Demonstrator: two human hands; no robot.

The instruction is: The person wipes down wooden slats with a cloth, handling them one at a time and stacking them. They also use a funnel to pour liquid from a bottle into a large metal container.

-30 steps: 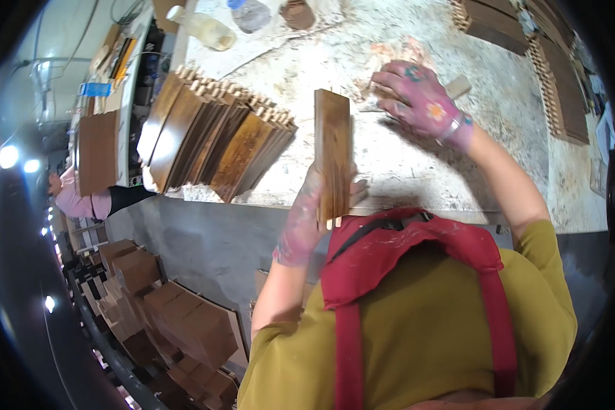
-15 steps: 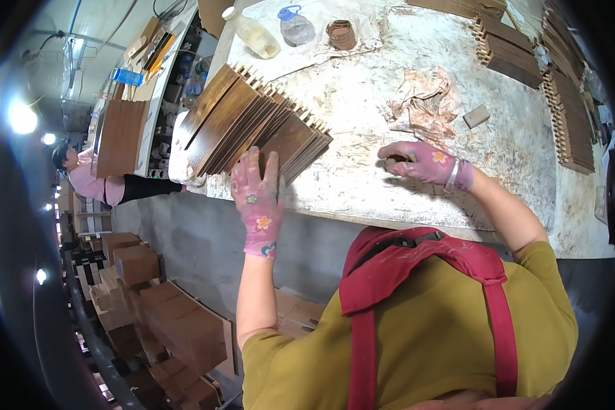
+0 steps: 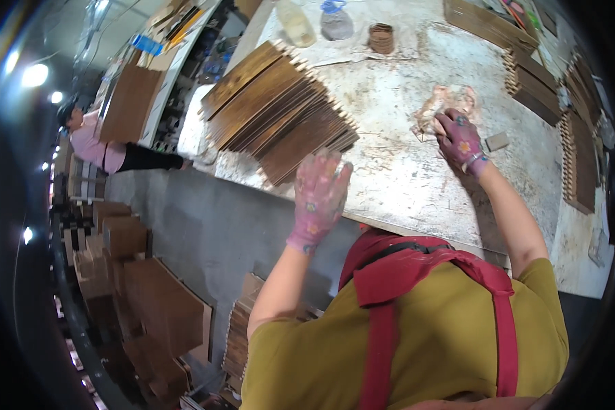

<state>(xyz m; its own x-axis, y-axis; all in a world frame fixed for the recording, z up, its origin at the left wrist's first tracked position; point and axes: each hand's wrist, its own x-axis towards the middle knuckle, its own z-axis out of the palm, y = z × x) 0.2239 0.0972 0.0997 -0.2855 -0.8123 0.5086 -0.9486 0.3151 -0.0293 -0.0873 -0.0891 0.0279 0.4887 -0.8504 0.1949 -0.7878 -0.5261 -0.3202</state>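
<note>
My left hand [image 3: 321, 195], in a pink flowered glove, is beside the near right corner of a fanned stack of brown wooden boards [image 3: 253, 99] with finger-jointed ends. Its fingers are stretched out and slightly blurred, and nothing shows in them. Farther right, my right hand [image 3: 462, 142], gloved the same way, is closed on the near part of a crumpled, pink-stained rag [image 3: 427, 116]. Its fingertips are partly lost in the cloth folds. A small grey block [image 3: 497, 141] lies just right of that hand.
At the far side stand a pale bottle [image 3: 296, 24], a clear jug with a blue cap [image 3: 336, 22] and a brown ringed container [image 3: 381, 39]. More jointed boards [image 3: 536, 89] line the right side. Another person [image 3: 96, 140] is at the left, with stacked brown panels [image 3: 160, 301] below.
My right hand has moved away from me onto the rag, which is now more bunched. My left hand has come off the boards and moved right. The view has shifted.
</note>
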